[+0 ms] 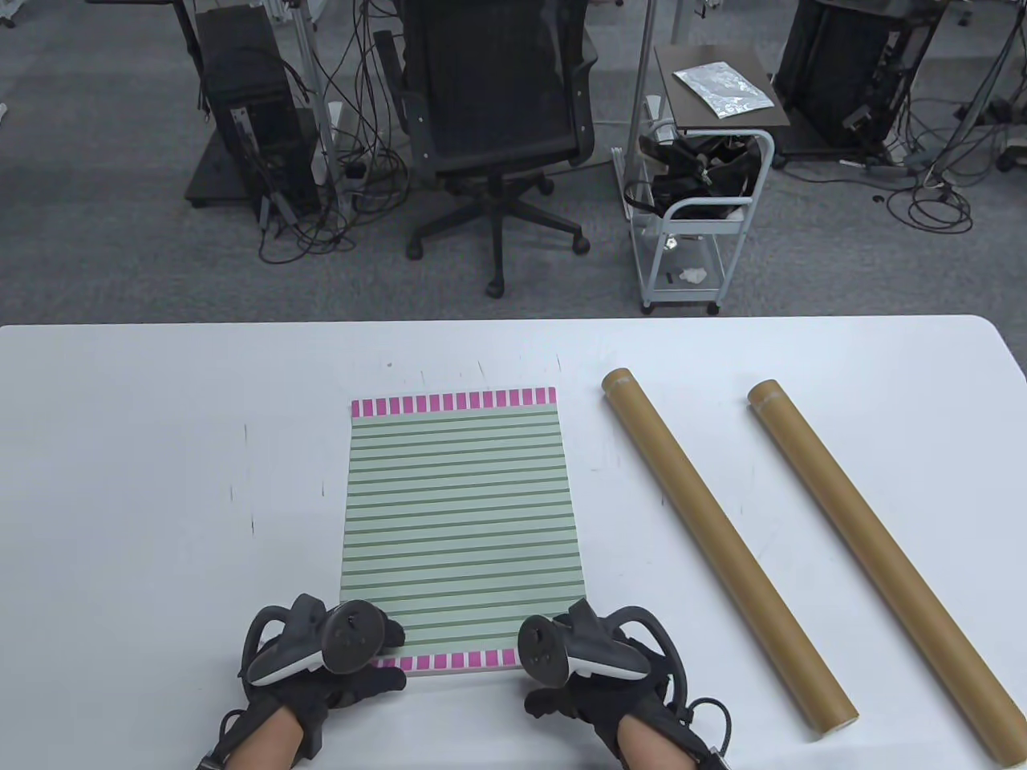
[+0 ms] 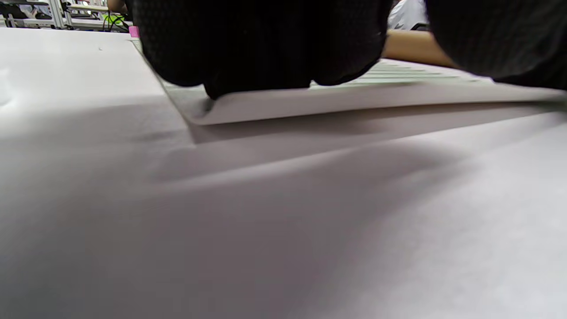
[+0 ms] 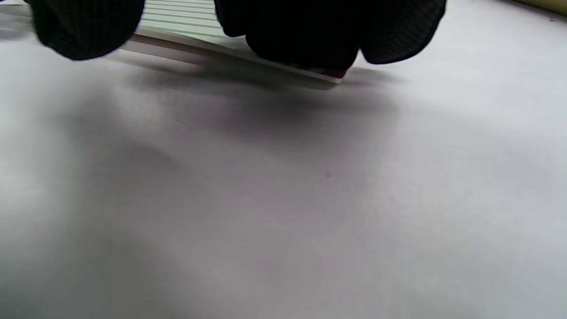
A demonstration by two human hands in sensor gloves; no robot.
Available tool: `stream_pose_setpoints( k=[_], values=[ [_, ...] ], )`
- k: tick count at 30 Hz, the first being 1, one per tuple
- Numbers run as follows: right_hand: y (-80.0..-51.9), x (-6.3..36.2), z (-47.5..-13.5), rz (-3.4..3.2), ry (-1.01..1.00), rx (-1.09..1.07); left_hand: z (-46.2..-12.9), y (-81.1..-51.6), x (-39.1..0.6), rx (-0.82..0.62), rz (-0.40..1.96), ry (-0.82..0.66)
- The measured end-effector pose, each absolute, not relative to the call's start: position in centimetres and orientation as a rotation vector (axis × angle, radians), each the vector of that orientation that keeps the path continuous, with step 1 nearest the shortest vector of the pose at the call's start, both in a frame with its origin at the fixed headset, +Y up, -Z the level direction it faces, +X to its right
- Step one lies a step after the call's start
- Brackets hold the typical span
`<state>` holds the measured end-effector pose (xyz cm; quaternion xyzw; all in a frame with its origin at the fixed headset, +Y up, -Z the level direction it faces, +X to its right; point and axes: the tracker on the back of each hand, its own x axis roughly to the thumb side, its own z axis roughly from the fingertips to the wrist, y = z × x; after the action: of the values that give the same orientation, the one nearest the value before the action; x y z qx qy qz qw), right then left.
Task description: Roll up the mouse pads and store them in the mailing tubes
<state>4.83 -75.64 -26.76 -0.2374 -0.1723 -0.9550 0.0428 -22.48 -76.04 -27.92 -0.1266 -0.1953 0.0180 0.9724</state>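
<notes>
Table view: one flat rectangular mouse pad (image 1: 461, 529), pale green stripes, pink-checked ends, lies mid white table (image 1: 160, 481). Two brown cardboard mailing tubes (image 1: 722, 549) (image 1: 882, 561) lie to its right. Left hand (image 1: 321, 658) and right hand (image 1: 594, 666) sit at its near corners.
Wrist views: fingers (image 2: 266, 48) (image 3: 305, 35) pinch the lifted near edge.

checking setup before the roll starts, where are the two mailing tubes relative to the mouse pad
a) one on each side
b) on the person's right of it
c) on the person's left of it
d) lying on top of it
b: in the table view both brown mailing tubes lie on the white table to the right of the striped mouse pad, apart from it.
</notes>
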Motion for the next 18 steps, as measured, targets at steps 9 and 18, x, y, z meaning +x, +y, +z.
stream_pose_setpoints(
  k=[9,18],
  values=[
    [-76.4,4.2,-26.7,-2.866,-0.309,-0.66,-27.3,-76.5,-20.1,-0.284,-0.145,-0.43],
    [-75.9,4.1,-26.6,-2.873,-0.103,-0.673,-27.1,-76.4,-19.8,-0.201,-0.142,-0.429]
  ],
)
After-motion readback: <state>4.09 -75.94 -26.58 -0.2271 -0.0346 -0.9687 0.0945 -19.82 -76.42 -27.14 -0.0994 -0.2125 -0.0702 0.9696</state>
